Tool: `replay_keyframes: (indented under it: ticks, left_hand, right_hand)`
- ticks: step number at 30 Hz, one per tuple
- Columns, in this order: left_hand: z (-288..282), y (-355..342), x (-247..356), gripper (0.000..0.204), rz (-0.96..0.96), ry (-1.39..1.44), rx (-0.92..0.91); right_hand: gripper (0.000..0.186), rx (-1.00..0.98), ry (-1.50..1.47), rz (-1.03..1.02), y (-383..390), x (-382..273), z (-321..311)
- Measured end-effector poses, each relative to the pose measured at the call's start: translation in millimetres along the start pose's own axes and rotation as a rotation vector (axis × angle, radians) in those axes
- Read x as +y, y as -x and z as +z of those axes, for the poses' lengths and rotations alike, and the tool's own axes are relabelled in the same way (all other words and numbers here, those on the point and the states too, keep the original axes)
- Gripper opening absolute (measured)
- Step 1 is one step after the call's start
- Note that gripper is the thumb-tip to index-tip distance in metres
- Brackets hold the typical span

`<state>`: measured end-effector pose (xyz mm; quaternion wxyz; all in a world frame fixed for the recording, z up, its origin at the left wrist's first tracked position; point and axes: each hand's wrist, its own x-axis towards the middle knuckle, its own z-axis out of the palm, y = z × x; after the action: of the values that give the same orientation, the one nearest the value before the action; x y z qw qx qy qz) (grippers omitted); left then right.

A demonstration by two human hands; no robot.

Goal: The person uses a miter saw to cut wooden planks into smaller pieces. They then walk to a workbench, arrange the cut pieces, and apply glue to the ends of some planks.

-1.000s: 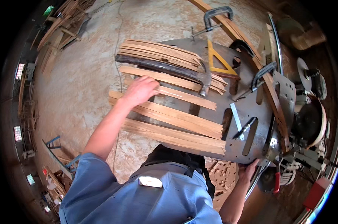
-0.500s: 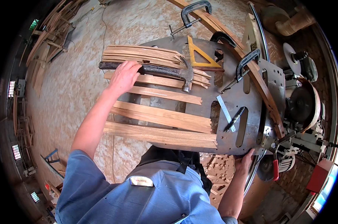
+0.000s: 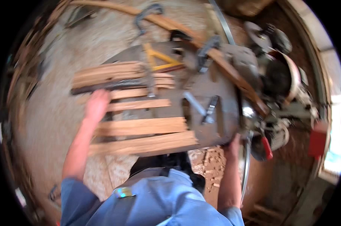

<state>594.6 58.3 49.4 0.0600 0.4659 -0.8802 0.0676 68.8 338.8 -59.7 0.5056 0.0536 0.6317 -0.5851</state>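
Observation:
The view is smeared by motion. My left hand (image 3: pixel 98 104) lies at the left ends of the wooden strips (image 3: pixel 140 127), its fingertips just below the handle of a claw hammer (image 3: pixel 116 85). Blur hides whether the fingers touch the handle or curl around anything. The hammer rests across a bundle of strips (image 3: pixel 106 72), its head toward the right. At the near right edge of the grey metal table (image 3: pixel 210 137) is my right hand (image 3: pixel 232 145); its fingers are hidden. A steel ruler (image 3: pixel 195 103) and a black pen-like tool (image 3: pixel 211 108) lie on the tabletop.
A yellow set square (image 3: pixel 150 56) sits behind the hammer. Clamps (image 3: pixel 207 51) stand along a long curved wooden piece (image 3: pixel 240 80) at the table's far right. Beyond are a machine with a round wheel (image 3: pixel 277 77), a red handle (image 3: pixel 267 147) and wood scraps (image 3: pixel 212 167) below.
The whole view has swung, shifting the table leftward in the picture. My left hand has slipped off the top of the hammer handle to its near side. My right hand stays at the table edge.

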Motion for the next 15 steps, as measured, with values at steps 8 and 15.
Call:
replay_keyframes:
  ticks: [8,15]
  left_hand:
    - [15.0,-3.1,-1.5,0.033,-0.042,-0.082,-0.153]
    - [34.1,3.7,-18.8,0.015,0.002,-0.208,-0.151]
  right_hand:
    - [0.065,0.106,0.142,0.013,1.0,-9.3,3.1]
    - [0.038,0.181,0.291,-0.022,64.4,7.3,-35.4]
